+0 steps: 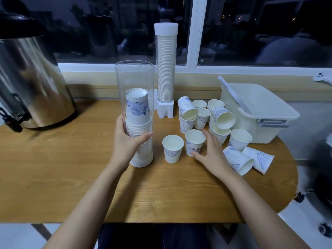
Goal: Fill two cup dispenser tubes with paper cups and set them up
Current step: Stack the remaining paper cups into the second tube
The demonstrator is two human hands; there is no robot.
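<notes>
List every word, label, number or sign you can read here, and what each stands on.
None can be read.
Loose paper cups: small vertical blue marks, too small to read.
Cup inside the clear tube: blue flower print, no lettering visible.
Window frame: small round mark, blurred.

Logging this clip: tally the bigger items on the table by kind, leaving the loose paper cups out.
Dispenser tubes: 2, the open tube in the left hand and the capped tube behind it
Metal urn: 1
Plastic bin: 1
Total: 4
</notes>
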